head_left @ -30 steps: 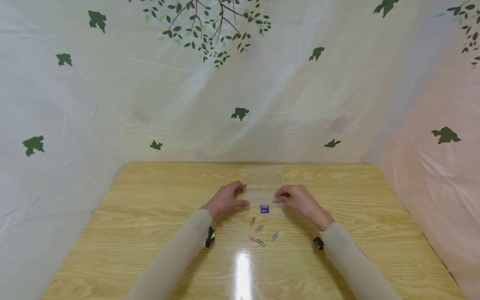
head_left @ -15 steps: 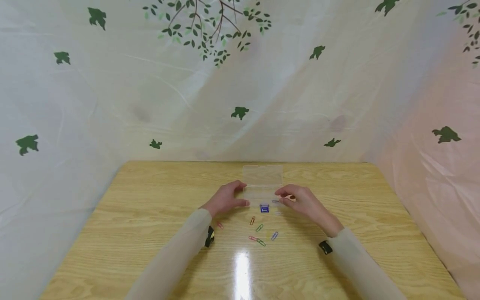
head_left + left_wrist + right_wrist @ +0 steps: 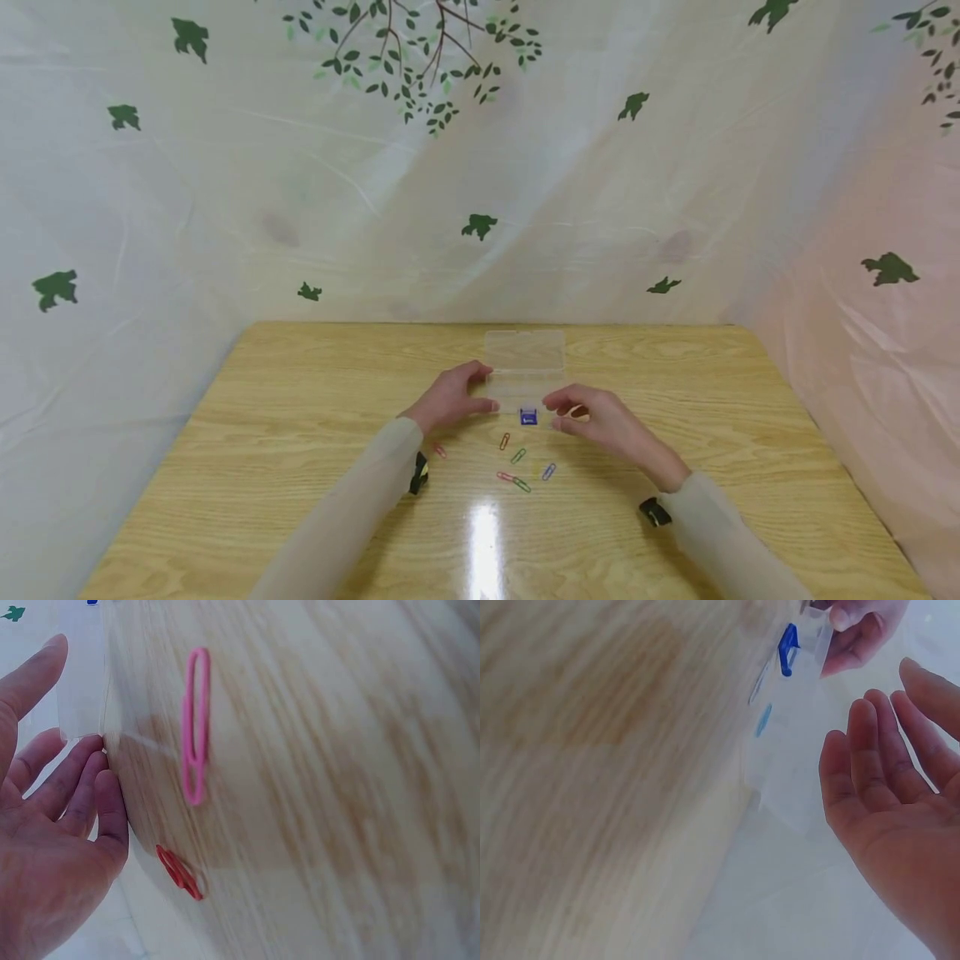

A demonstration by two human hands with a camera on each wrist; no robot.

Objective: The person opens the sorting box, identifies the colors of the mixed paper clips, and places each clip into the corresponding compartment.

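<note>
A clear plastic box (image 3: 524,385) with its lid (image 3: 524,350) open lies mid-table. My left hand (image 3: 453,398) holds the box's left end between thumb and fingers; the left wrist view shows my fingertips (image 3: 96,761) at a corner of the box (image 3: 79,675). My right hand (image 3: 592,417) hovers by the box's front right corner, fingers relaxed. Its palm (image 3: 889,810) is empty. A blue clip (image 3: 528,417) sits at the box's front edge, also the blue clip (image 3: 786,649) in the right wrist view, beside the box (image 3: 795,757).
Loose paper clips lie on the wooden table (image 3: 300,433) in front of the box: orange (image 3: 505,441), green (image 3: 518,456), purple (image 3: 549,472), a red and green pair (image 3: 513,482), pink (image 3: 440,452). A leaf-printed curtain (image 3: 480,167) surrounds the table.
My right hand has drawn back from the box's right front toward me and down, its fingers loosening. The left hand and the box have stayed put.
</note>
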